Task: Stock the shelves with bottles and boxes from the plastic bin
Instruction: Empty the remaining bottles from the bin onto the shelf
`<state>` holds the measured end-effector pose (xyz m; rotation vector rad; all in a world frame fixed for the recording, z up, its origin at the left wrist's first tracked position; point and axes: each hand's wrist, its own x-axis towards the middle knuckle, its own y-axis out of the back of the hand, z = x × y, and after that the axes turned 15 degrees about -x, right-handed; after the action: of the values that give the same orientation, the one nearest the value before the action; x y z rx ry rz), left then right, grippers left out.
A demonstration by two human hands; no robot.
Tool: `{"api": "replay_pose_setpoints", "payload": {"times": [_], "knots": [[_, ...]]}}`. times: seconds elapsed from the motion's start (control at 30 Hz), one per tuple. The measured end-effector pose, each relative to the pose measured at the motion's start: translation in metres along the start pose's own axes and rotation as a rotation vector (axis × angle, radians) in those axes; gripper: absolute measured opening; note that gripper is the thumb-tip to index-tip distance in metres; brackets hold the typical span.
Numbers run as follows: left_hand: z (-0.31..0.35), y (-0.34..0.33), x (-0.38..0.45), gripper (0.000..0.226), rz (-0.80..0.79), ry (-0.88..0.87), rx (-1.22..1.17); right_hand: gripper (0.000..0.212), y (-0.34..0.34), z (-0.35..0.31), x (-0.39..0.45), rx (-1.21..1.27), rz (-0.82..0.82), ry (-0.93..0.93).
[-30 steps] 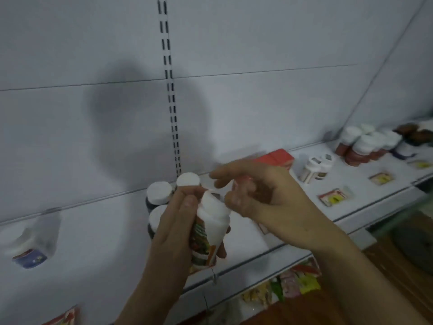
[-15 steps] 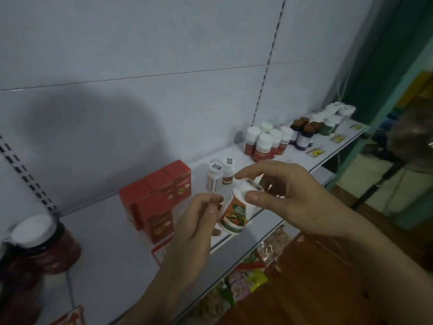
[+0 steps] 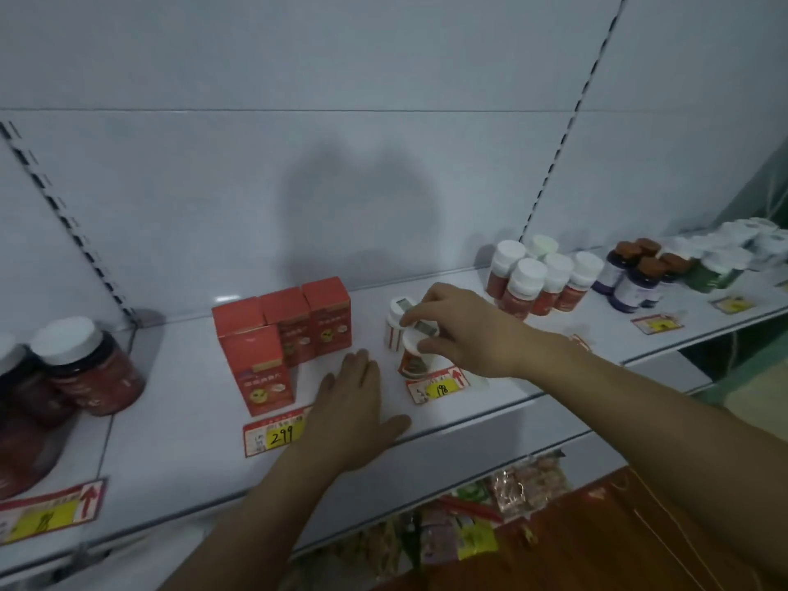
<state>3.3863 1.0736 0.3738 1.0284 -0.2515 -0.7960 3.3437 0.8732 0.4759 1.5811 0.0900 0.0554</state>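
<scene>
My right hand (image 3: pixel 462 330) grips the white cap of a small bottle with a red and green label (image 3: pixel 412 361), which stands upright on the white shelf (image 3: pixel 179 437) just behind the 198 price tag (image 3: pixel 439 388). A second small white bottle (image 3: pixel 394 324) stands right behind it. My left hand (image 3: pixel 356 413) lies flat and open on the shelf, holding nothing, between the bottle and the red boxes (image 3: pixel 281 339). The plastic bin is out of view.
Dark red jars with white lids (image 3: pixel 91 368) stand at the far left. A cluster of red bottles with white caps (image 3: pixel 539 283) and purple and green bottles (image 3: pixel 639 275) fill the shelf to the right. A 299 price tag (image 3: pixel 275 435) lies by my left hand. Packets (image 3: pixel 460 526) sit on the lower shelf.
The view swung right along the shelf. My left hand let go of the bottle and came down flat on the shelf. My right hand carried the bottle down onto the shelf.
</scene>
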Motion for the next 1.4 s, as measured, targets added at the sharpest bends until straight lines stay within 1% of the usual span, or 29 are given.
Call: {"api": "replay_pose_setpoints", "payload": {"times": [0.1,0.23,0.57,0.67,0.73,0.77,0.9,1.0,1.03,1.07,1.13,1.17,1.23,1.4], "knots": [[-0.003,-0.002,-0.001,0.097,0.011,-0.012,-0.006,0.04,-0.011,0.0,0.009,-0.006,-0.017,0.011],[-0.002,-0.001,-0.001,0.097,0.011,0.002,-0.01,0.04,-0.018,0.0,0.011,-0.027,0.0,0.028],[0.003,-0.001,0.0,0.095,0.038,0.022,-0.04,0.043,-0.027,-0.008,0.003,-0.015,0.075,-0.017],[0.007,0.005,-0.005,0.093,0.037,0.017,-0.062,0.045,-0.024,-0.012,0.0,0.017,0.088,-0.026],[0.011,0.013,-0.012,0.09,0.037,0.018,-0.103,0.044,-0.019,-0.013,-0.004,0.003,0.126,-0.031],[0.014,0.019,-0.017,0.087,0.068,0.017,-0.137,0.043,-0.016,-0.014,-0.005,0.002,0.16,-0.034],[0.021,0.059,-0.049,0.071,0.344,-0.089,-0.212,0.036,0.001,-0.033,0.002,0.101,0.294,-0.036],[0.004,0.106,-0.089,0.06,0.484,-0.127,-0.256,0.038,0.016,-0.07,0.025,0.141,0.33,0.059],[-0.01,0.123,-0.104,0.061,0.526,-0.119,-0.223,0.039,0.021,-0.087,0.036,0.147,0.33,0.105],[-0.027,0.139,-0.119,0.068,0.565,-0.082,-0.175,0.041,0.027,-0.106,0.047,0.146,0.326,0.155],[-0.068,0.169,-0.153,0.08,0.628,0.044,-0.093,0.05,0.037,-0.149,0.07,0.135,0.315,0.269],[-0.088,0.183,-0.171,0.085,0.657,0.094,-0.06,0.055,0.041,-0.172,0.082,0.129,0.322,0.333],[-0.125,0.209,-0.215,0.093,0.715,0.172,0.001,0.058,0.047,-0.222,0.104,0.123,0.331,0.438],[-0.207,0.259,-0.332,0.093,0.864,0.366,0.081,0.064,0.058,-0.357,0.151,0.129,0.375,0.649]]}}
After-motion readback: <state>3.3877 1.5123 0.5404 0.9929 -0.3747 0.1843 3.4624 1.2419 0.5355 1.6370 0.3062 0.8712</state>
